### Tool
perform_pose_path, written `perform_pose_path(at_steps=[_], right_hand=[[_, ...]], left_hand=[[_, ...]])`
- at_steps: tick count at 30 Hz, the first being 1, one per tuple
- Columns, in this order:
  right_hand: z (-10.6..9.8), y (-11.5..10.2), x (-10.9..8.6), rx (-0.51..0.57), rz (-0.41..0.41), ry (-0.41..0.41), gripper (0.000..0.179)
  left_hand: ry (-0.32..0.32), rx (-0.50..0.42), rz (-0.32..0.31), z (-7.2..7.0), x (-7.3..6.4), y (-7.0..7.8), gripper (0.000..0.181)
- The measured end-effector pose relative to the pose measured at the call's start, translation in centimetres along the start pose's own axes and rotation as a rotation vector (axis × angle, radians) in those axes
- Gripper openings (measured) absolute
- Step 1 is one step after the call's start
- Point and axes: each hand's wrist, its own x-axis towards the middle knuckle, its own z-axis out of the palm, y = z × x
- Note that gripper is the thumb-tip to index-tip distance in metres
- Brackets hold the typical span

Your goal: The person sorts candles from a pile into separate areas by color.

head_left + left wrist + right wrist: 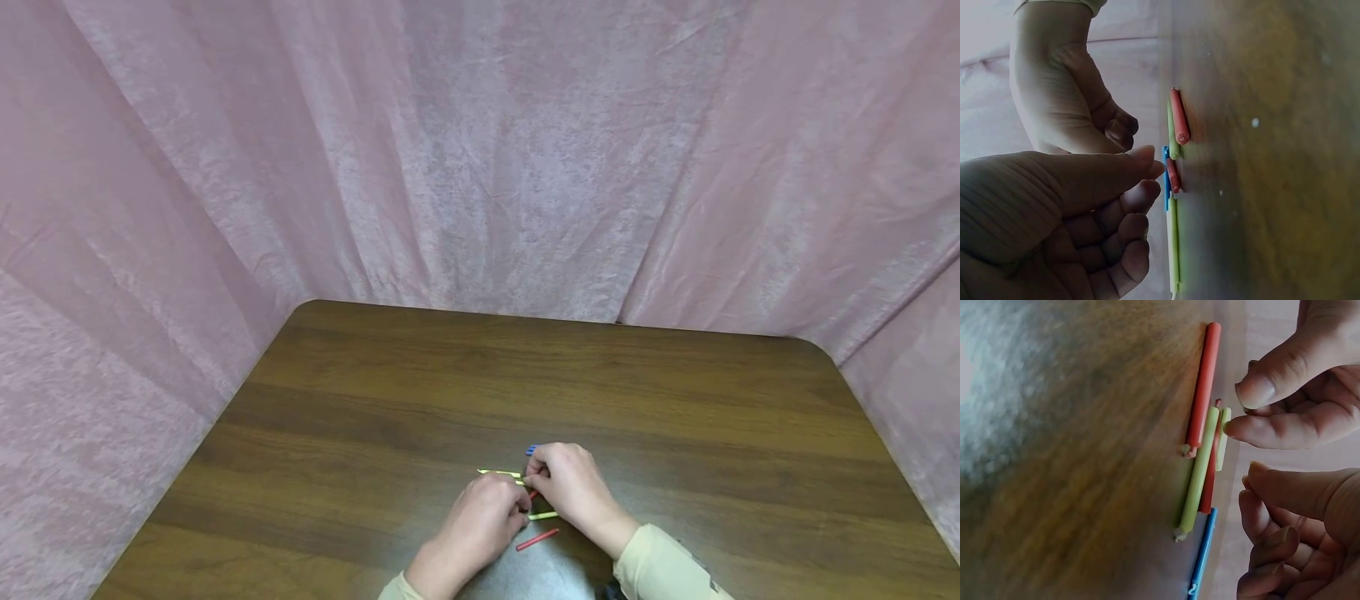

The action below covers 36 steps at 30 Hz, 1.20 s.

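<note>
Several thin candles lie on the table between and around my hands. In the head view, my left hand [487,512] is low over them, its fingertips near a yellow-green candle [543,516]. My right hand [573,483] is just beyond, thumb and forefinger close to the end of another yellow candle [498,472]. A red candle [537,540] lies nearest me, and a blue candle [531,450] is partly hidden behind the right hand. In the right wrist view, the left forefinger overlaps a short yellow candle [1224,437]; my right hand's fingers [1272,547] are loosely bent, with nothing visible between them.
The brown wooden table [420,383] has rounded far corners. Pink curtains [525,167] hang behind it and along both sides. A small dark object [611,591] shows at the bottom edge, beside the right sleeve [663,562].
</note>
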Motion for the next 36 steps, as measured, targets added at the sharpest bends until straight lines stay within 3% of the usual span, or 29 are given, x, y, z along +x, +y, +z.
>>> perform_pose_path(at_steps=[27, 36], right_hand=[[-1.3, 1.0, -1.8, 0.078, 0.036, -0.058, 0.024], [-1.5, 1.1, -2.3, 0.078, 0.013, -0.011, 0.024]], left_hand=[[-0.046, 0.009, -0.026, 0.7, 0.7, 0.1, 0.020], [-0.053, 0.035, -0.032, 0.9, 0.9, 0.0, 0.027]])
